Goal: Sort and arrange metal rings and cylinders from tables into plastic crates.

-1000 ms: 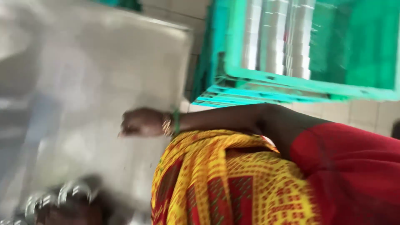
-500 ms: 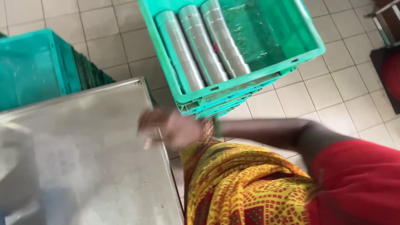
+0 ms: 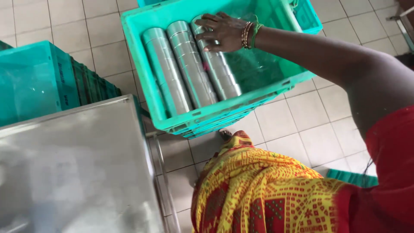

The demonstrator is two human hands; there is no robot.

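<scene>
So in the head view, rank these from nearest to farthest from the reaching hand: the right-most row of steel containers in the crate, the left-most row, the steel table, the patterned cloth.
The right hand is the one reaching.
1. Right-most steel row: under the fingers, touching.
2. Left-most steel row: same green crate, to the left.
3. Patterned cloth and steel table: both far below the crate, too close to call.

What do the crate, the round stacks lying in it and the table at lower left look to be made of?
Crate: looks like moulded plastic, teal, with ribbed, slotted walls. Stacks: apparently steel or similar metal, bright and mirror-like, with rim lines as of nested round containers; the right hand rests on the rightmost one. Table: sheet metal, probably stainless, a dull brushed sheen with soft reflections.
</scene>
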